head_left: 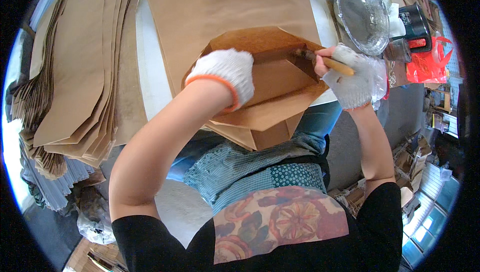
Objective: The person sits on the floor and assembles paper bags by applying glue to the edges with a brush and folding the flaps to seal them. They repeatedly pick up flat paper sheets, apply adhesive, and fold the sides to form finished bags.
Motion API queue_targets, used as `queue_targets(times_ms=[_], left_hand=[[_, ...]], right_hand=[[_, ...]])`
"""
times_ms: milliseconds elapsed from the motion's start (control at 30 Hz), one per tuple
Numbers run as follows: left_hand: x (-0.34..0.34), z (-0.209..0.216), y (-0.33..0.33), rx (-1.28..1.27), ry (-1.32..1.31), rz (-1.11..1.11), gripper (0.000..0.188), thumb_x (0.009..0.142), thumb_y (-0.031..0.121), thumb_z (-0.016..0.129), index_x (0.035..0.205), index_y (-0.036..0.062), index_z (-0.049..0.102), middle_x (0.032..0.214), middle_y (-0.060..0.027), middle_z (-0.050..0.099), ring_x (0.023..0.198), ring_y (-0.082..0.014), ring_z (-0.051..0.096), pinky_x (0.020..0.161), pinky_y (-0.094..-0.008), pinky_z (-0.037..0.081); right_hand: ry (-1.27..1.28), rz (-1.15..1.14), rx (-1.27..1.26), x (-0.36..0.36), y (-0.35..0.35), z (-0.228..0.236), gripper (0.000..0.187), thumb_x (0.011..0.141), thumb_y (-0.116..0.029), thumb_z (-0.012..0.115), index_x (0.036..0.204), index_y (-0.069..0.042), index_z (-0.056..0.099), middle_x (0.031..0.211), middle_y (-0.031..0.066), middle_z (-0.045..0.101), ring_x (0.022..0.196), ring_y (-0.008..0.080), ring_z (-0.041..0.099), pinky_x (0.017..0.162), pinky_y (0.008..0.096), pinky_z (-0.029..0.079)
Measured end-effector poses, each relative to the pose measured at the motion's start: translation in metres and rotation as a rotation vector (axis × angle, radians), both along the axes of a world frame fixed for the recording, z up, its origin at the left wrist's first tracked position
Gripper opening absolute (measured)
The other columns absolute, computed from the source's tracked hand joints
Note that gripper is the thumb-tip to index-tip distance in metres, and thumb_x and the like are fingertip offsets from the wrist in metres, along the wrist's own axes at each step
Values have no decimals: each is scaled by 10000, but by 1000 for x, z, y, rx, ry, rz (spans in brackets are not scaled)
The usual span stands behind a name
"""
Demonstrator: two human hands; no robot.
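Note:
A large brown paper bag (272,114) lies before me, its near end spread into an open, folded shape. My left hand (222,77), in a white knit glove with an orange cuff, rests at the left of that opening; its fingers are turned away and hidden. My right hand (350,74) wears a white glove with bare fingertips showing. It is closed round the wooden handle of a brush (340,66), whose dark bristle end touches the right inner corner of the opening. More flat brown paper (225,2) lies beneath and beyond the bag.
Stacked brown paper bags (80,72) fan out on the left. At the far right stand a plastic-covered round basin (362,14), a dark mug (416,27) and a red plastic bag (430,64). A clear plastic bag (97,227) lies at lower left, cardboard pieces (415,159) at lower right.

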State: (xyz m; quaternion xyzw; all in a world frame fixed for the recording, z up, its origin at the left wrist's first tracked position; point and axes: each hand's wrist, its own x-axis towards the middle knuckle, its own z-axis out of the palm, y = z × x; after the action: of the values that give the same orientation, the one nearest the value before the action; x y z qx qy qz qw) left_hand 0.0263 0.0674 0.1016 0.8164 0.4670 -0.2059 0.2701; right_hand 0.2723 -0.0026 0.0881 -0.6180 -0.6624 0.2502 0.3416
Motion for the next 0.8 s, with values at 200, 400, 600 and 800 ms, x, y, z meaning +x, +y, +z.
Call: queue_targets(times_ms=[200, 400, 600, 800], left_hand=[[7, -42, 29, 46, 30, 83, 301, 816, 213, 568, 1030, 51, 705, 1053, -216, 689, 1009, -387, 657, 890, -460, 523], [7, -35, 30, 60, 72, 202, 298, 809, 235, 593, 1019, 63, 715, 1061, -212, 686, 1019, -393, 649, 891, -460, 523], [5, -38, 30, 77, 106, 171, 248, 820, 169, 593, 995, 66, 737, 1048, -187, 704, 987, -375, 674, 825, -455, 550], [4, -42, 36, 109, 163, 169, 242, 851, 130, 590, 1038, 69, 732, 1082, -160, 710, 1007, -352, 682, 832, -446, 559]], right_hand=[[532, -165, -468, -55, -22, 9, 132, 883, -165, 707, 935, -43, 704, 801, 33, 681, 712, 109, 630, 633, 265, 525], [-83, 106, 9, -75, -19, -22, 116, 846, -168, 670, 796, -64, 662, 718, 134, 649, 650, 288, 665, 606, 373, 542], [-390, -28, -14, -31, -40, -9, 87, 790, -160, 674, 772, -85, 635, 772, 150, 654, 717, 326, 670, 645, 397, 546], [148, -79, -246, -4, -21, 14, 197, 938, -263, 585, 890, -107, 696, 794, 30, 685, 669, 175, 636, 623, 306, 521]])
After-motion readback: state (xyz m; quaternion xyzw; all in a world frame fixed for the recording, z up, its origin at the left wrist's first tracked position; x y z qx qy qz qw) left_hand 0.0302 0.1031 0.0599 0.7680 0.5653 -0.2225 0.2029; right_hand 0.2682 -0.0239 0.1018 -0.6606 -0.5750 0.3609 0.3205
